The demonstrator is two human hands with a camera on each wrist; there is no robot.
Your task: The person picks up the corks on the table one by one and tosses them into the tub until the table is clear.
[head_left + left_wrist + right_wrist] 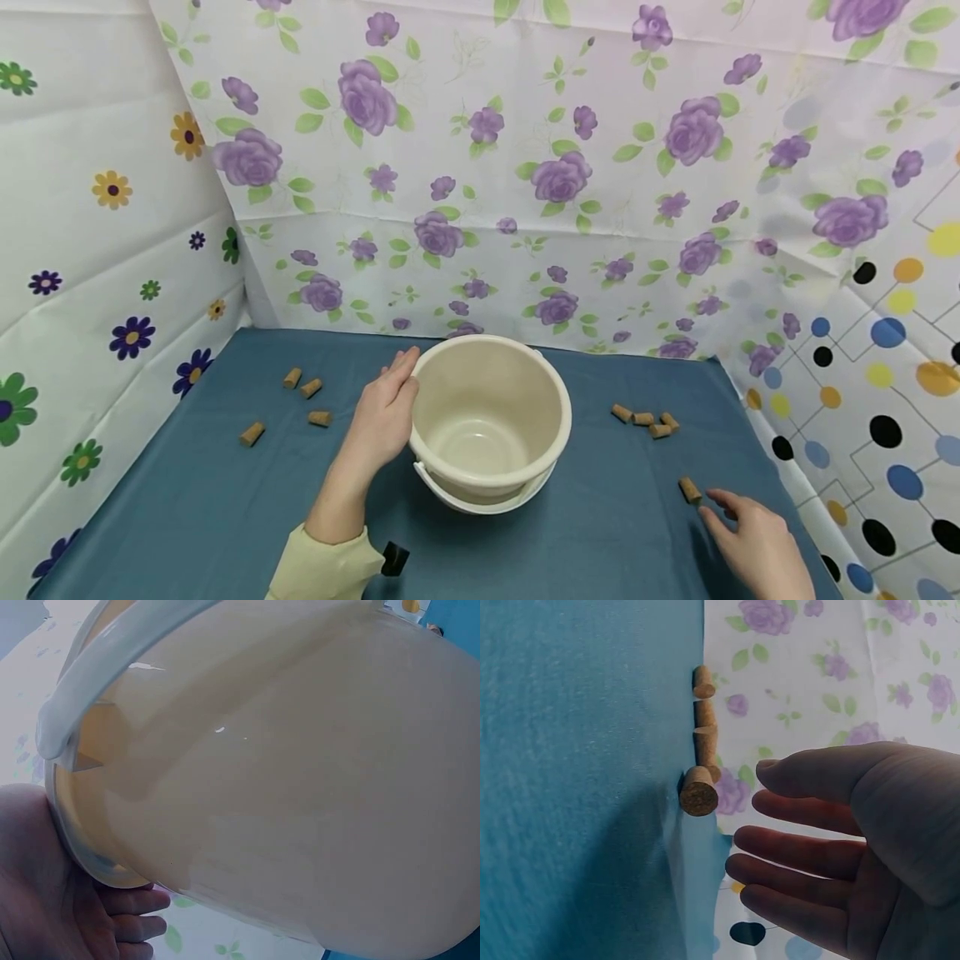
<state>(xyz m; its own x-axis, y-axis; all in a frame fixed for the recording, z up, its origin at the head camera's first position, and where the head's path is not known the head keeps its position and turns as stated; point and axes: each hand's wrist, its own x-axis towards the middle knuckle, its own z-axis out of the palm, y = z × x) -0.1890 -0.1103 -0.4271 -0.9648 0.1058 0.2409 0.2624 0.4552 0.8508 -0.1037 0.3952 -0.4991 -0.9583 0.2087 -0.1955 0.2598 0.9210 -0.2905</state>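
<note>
A cream bucket (491, 483) stands on the blue-covered table, its mouth facing up and its handle (442, 492) hanging down at the front. My left hand (385, 408) rests against the bucket's left side at the rim, fingers stretched along the outside. In the left wrist view, the bucket's wall fills most of the picture and hides part of that hand. On the right, my right hand (757, 537) reaches over the table with fingers spread and nothing between them. A single cork (690, 490) lies just beyond its thumb and index fingertips.
Several corks (643, 418) lie in a cluster right of the bucket. Other corks (319, 418) are scattered to its left. A flowered sheet (555, 250) hangs along the table's back edge, with patterned sheets at both sides.
</note>
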